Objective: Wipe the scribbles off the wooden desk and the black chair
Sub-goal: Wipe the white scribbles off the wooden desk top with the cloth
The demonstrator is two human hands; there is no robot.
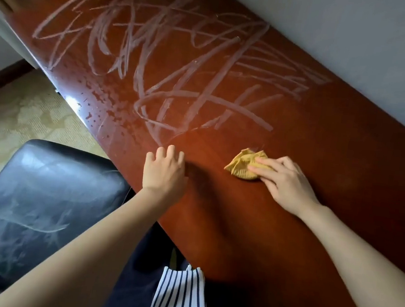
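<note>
Partly, right hand covers yellow cloth

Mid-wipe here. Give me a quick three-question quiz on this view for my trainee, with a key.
1. True or false: the black chair seat is free of scribbles.
2. Which hand presses the yellow cloth on the wooden desk? A left, B right, C both.
3. What does the left hand hold?
Key: 1 false, white scribbles mark the seat. 2 B, the right hand. 3 Nothing; its fingertips rest on the desk.
</note>
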